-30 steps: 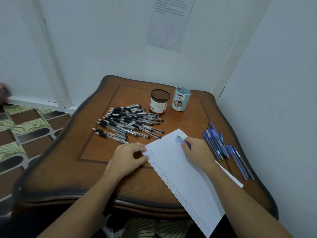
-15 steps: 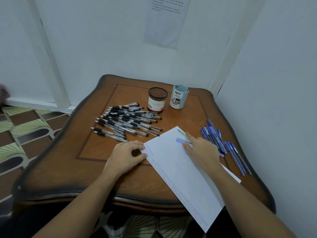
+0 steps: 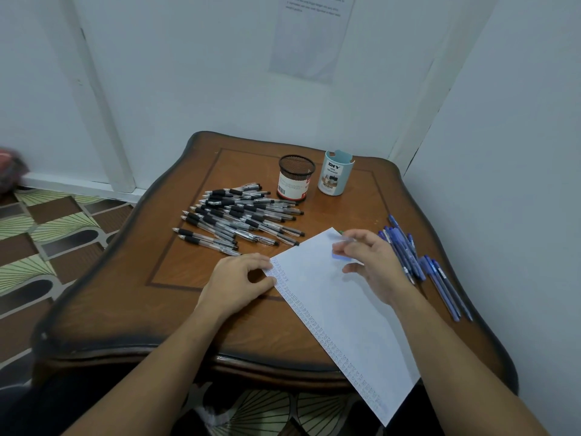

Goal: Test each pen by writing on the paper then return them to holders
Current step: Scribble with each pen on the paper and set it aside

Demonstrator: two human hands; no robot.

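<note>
A white sheet of paper (image 3: 341,313) lies slanted on the wooden table (image 3: 176,278), with rows of small test marks along its left edge. My left hand (image 3: 239,281) rests on that edge, fingertips pressing the sheet down. Above the sheet's top corner, my right hand (image 3: 375,262) holds a blue pen (image 3: 341,251) between thumb and fingers; the pen is motion-blurred. A pile of several black pens (image 3: 242,218) lies left of the sheet. Several blue pens (image 3: 405,250) lie to its right. A black mesh holder (image 3: 295,177) and a pale blue holder (image 3: 334,174) stand behind them.
White walls close the table in at the back and right. A printed notice (image 3: 309,33) hangs on the back wall. Patterned floor (image 3: 47,234) shows to the left, beyond the table's curved edge. The sheet's lower end overhangs the front edge.
My right hand has stopped writing, lifted off the sheet's top corner and shifted slightly right with the blue pen. The left hand stays on the paper's edge.
</note>
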